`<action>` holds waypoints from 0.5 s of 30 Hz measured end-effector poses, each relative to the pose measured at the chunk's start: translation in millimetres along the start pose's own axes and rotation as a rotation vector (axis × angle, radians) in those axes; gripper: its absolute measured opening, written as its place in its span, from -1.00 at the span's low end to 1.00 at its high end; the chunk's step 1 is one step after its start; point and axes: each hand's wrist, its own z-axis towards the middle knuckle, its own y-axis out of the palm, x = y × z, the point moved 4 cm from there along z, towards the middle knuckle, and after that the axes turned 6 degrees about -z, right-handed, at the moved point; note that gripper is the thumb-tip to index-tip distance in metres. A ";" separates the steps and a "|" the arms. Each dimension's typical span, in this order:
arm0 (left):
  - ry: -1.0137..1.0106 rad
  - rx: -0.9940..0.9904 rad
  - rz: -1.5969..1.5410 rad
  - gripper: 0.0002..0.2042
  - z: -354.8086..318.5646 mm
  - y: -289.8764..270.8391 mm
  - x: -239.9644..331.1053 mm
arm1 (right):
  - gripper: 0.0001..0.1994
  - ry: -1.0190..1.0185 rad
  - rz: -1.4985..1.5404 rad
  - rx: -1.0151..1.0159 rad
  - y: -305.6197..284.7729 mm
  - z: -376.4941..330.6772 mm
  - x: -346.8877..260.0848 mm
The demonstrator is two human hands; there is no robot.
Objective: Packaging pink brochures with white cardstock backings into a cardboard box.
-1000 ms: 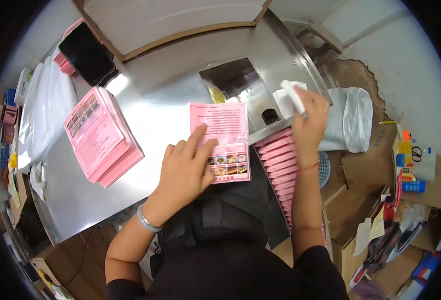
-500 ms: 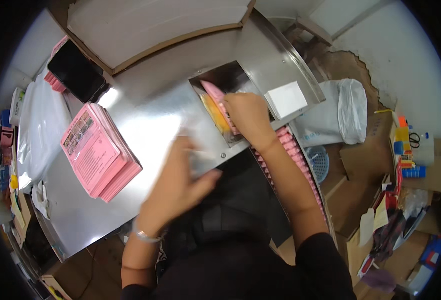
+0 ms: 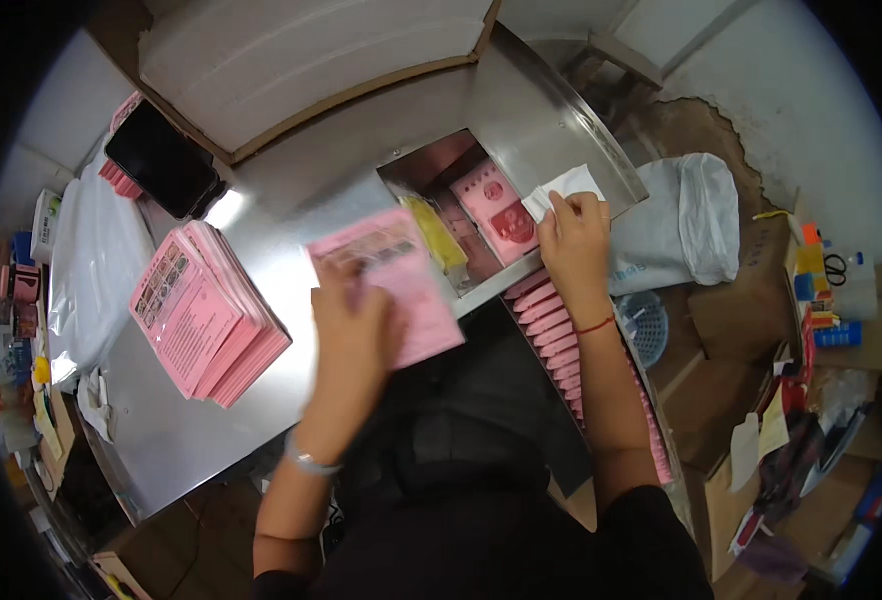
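Note:
A flat printed pink packet (image 3: 419,312), blurred by motion, is gripped by my left hand (image 3: 353,325) above the steel table's near edge. My right hand (image 3: 576,250) has its fingers closed on the near side of a stack of small white slips (image 3: 573,185); whether it pinches one slip or several cannot be seen. Between the hands is a rectangular opening in the steel top. Another pink packet (image 3: 499,212) with a round and an oval picture lies in it, with a yellow packet (image 3: 439,235) along its left side.
A stack of pink packets (image 3: 206,315) stands on the steel table (image 3: 201,450) at left, near a black phone (image 3: 161,160) and clear plastic bags (image 3: 91,260). A row of pink packets (image 3: 551,340) fills a box beneath my right forearm. A white sack (image 3: 676,225) is at right.
My right hand has left the opening and moved right to the white slips. My left hand, empty before, now holds a pink packet. Another pink packet now shows inside the opening.

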 end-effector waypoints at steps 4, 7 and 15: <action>0.060 -0.048 0.076 -0.61 -8.8 18.0 19.1 | -0.71 -0.044 0.129 -0.017 -9.7 1.9 19.0; 0.079 -0.120 0.006 -0.55 -12.0 7.1 16.3 | -0.65 0.048 0.272 -0.098 -18.2 20.1 57.3; 0.014 -0.162 0.262 -0.45 -13.6 -16.7 -20.6 | -0.73 -0.539 0.589 -0.242 -34.5 -29.1 -140.5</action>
